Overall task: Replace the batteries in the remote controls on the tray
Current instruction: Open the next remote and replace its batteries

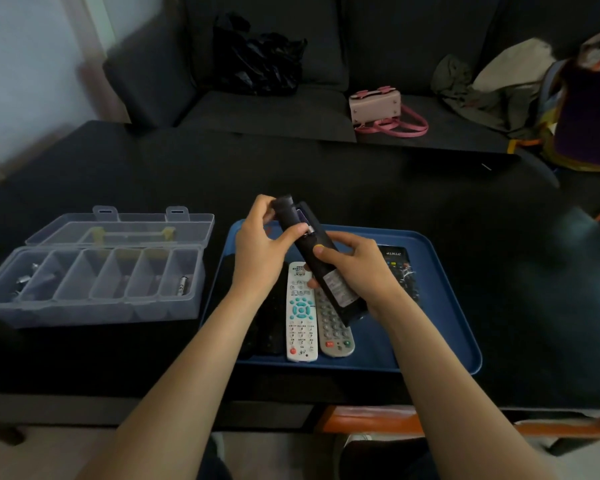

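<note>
Both hands work above a blue plastic tray with a raised, rounded rim, which sits on a flat black table. The right hand wraps its fingers around the lower body of a long, slim black remote, held back side up and tilted, its far end pointing away and to the left; a pale printed label shows on its matte casing. The left hand pinches a dark, rectangular battery cover at the remote's upper end, where it has slid partly off, and a battery with a metallic end shows in the open compartment. Beneath the hands, lying flat on the tray, are a white remote with teal buttons and a red button near its lower end, a grey remote just beside it on the right, dark remotes to the left whose outlines are hard to separate, and another black remote near the tray's far right side. To the left of the tray, well apart, stands a clear plastic organizer box, its hinged lid open, divided into narrow compartments; small metallic cylinders lie in the outermost ones. Behind the table is a dark grey fabric sofa holding a crumpled glossy black plastic bag and a small boxy pink handbag.
</note>
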Demonstrator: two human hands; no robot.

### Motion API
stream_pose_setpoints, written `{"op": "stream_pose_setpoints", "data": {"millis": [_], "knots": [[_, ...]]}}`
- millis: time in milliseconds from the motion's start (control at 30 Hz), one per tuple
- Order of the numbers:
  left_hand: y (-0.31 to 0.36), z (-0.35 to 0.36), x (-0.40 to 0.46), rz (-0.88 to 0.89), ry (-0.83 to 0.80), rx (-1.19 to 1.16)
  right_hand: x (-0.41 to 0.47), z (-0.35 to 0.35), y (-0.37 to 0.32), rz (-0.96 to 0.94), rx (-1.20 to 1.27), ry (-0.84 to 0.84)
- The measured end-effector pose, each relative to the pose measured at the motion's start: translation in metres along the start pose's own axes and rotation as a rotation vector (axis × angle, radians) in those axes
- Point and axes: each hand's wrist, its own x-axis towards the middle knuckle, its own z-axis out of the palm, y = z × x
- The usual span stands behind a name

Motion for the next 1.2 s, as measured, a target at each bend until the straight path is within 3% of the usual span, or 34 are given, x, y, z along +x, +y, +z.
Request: {"op": "stream_pose_setpoints", "data": {"millis": [133,233,400,567,833,900,967,1033,1200], "knots": [[-0.001,-0.005,0.004,-0.020,0.145,-0.115,-0.001,-0.002,-0.004,0.056,0.066,0.035],[-0.008,-0.012,0.007,-0.017,0.235,0.104,-0.001,-0.005,-0.004,0.058,0.052,0.071],[-0.021,-0.011,-0.003,0.067,-0.107,0.747,-0.004,-0.005,-0.005,0.047,0.066,0.089],[-0.030,-0.007,-0.007,0.118,-0.221,0.995,-0.002,-0.003,-0.001,0.050,0.060,0.100],[-0.039,-0.005,-0.003,-0.083,-0.418,0.843,0.001,0.003,0.003,0.075,0.085,0.077],[-0.033,-0.007,-0.003,-0.084,-0.293,0.754,0.002,0.003,0.004,0.074,0.072,0.077],[-0.025,-0.010,-0.004,-0.001,-0.061,0.651,0.003,0.003,0.005,0.069,0.047,0.080],[-0.016,-0.011,-0.003,0.104,0.069,0.518,0.003,0.003,0.006,0.054,0.017,0.077],[-0.010,-0.006,-0.001,0.206,0.002,0.461,0.008,0.007,0.013,-0.026,-0.112,0.083]]}}
